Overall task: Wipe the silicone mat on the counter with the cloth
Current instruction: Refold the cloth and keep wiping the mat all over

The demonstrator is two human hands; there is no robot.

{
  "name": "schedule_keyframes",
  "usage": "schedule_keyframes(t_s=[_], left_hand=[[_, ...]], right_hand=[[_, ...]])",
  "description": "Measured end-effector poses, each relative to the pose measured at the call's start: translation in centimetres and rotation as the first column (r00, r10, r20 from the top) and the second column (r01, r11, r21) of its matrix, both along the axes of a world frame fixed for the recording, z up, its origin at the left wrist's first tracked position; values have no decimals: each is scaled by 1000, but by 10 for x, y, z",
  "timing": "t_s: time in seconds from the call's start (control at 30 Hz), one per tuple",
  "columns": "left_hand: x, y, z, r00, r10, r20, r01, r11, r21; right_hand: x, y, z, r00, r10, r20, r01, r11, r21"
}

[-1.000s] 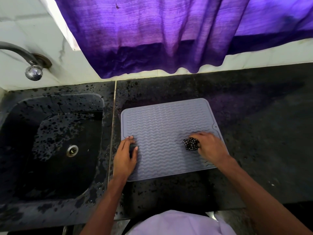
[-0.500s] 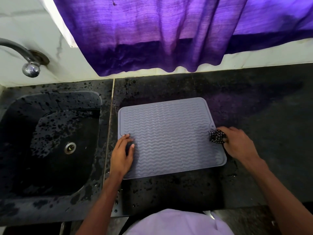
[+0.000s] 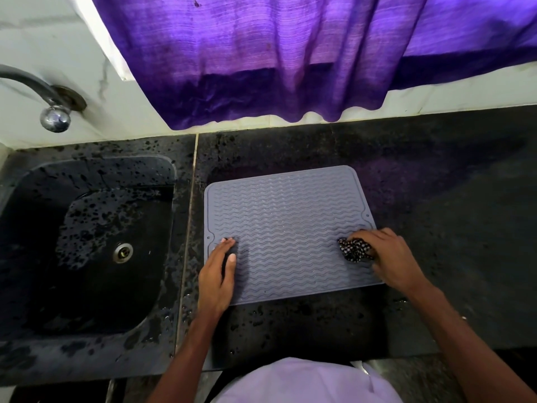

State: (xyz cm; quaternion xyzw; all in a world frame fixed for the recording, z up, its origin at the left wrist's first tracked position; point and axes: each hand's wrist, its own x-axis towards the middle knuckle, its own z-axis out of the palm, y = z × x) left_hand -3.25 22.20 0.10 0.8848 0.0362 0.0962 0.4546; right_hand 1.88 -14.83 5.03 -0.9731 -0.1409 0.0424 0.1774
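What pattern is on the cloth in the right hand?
Dark cloth with small white spots, bunched in the right hand; seen in the head view.

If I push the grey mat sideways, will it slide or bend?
The mat looks thin and lies flat, so it is probably floppy. The left hand presses its edge, suggesting it may slide. Droplets on the counter could make it slippery.

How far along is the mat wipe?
Mid-job. Done: the silicone mat lies flat on the counter, and the left hand pins its left edge. In hand: the right hand presses the bunched cloth onto the mat near its right edge. Left: I can't tell which parts are already wiped; no residue shows.
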Motion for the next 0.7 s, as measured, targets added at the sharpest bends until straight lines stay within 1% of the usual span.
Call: schedule_keyframes(t_s=[0.13, 0.27, 0.47, 0.7], left_hand=[[1, 3, 0, 1000, 0, 23, 1, 999, -46], [1, 4, 1, 1000, 6, 24, -4, 994, -107], [1, 6, 1, 1000, 11, 6, -10, 988, -156], [2, 8, 3, 999, 11, -47, -24, 961, -274]], right_hand=[[4, 5, -7, 998, 60, -31, -59, 998, 25], [8, 26, -12, 985, 167, -48, -162, 982, 92], [5, 93, -15, 968, 250, -14, -244, 957, 155], [-5, 168, -18, 939, 343, 36, -343, 919, 196]])
